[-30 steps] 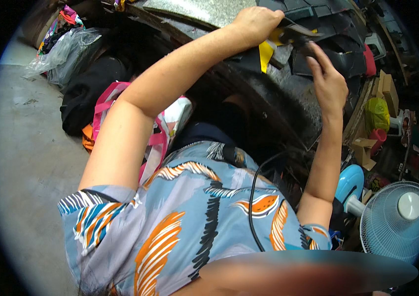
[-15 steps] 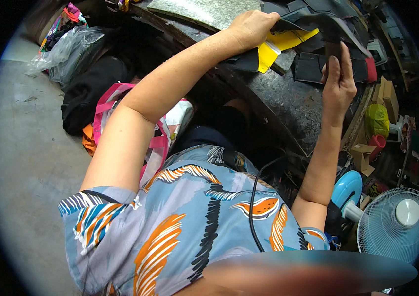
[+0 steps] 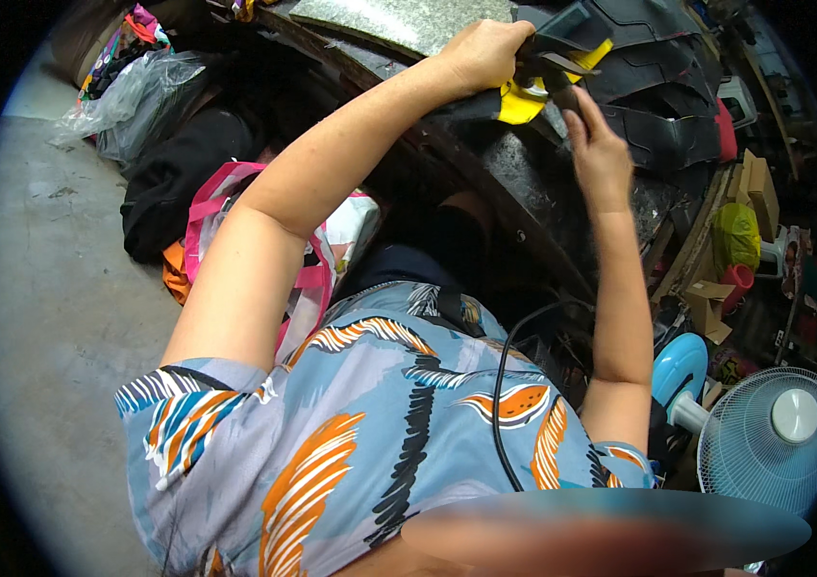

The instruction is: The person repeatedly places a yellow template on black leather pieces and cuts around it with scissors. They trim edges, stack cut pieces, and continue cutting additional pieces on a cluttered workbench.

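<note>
My left hand is closed at the worktable's far side, its fingertips pinching a small dark flexible piece. My right hand is raised just to the right of it, its fingers closed on the nearer end of the same piece. What exactly the piece is cannot be made out. Behind and below it show bright yellow pieces of sheet material. Black shaped sheets lie in an overlapping pile beyond my right hand.
A grey speckled slab lies at the table's far left. On the right stand a blue and white fan, cardboard boxes and a yellow-green bag. Bags, among them a clear plastic one, sit on the floor at left.
My right hand has moved left, closer to my left hand. The large black sheet it held up now lies with the pile at right. My left hand has shifted slightly left.
</note>
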Action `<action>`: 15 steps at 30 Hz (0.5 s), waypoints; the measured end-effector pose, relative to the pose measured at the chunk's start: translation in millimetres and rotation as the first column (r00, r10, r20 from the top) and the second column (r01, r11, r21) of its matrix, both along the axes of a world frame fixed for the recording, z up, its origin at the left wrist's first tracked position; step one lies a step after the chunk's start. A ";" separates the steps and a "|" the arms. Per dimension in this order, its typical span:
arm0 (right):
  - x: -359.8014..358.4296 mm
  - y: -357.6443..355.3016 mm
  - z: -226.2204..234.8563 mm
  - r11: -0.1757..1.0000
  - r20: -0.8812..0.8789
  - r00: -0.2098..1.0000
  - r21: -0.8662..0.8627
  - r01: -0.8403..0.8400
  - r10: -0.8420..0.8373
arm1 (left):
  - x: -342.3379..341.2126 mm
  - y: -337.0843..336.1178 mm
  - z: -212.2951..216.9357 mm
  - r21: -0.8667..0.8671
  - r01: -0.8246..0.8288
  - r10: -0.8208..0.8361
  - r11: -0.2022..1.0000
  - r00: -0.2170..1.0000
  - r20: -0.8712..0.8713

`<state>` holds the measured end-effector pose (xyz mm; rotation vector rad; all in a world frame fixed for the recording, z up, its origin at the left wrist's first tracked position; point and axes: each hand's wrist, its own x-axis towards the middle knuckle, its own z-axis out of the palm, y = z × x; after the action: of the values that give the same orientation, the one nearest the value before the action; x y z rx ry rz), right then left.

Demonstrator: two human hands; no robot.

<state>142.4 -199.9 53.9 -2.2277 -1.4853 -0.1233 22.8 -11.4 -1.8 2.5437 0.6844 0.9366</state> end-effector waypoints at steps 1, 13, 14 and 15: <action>-4.0 0.5 -3.6 0.995 0.014 0.999 -0.091 0.037 -0.036 | -0.3 -1.6 0.9 -0.002 0.013 -0.013 1.000 0.999 -0.036; 6.6 -26.0 -1.1 0.991 -0.065 0.994 -0.111 0.080 -0.087 | 3.0 -30.4 28.4 0.148 0.020 0.003 0.989 0.988 -0.157; 9.3 -25.8 2.3 0.996 -0.009 0.999 -0.075 0.044 -0.045 | 1.9 -33.6 29.7 0.259 0.050 -0.013 0.965 0.990 -0.144; 10.9 -30.3 6.6 0.994 0.006 0.999 -0.099 0.044 -0.043 | 2.0 -36.6 32.1 0.245 0.055 -0.018 0.968 0.988 -0.153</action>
<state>153.3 -230.2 60.4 -2.3401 -1.4749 -0.0697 24.8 -48.0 30.3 2.8608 0.5905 0.8742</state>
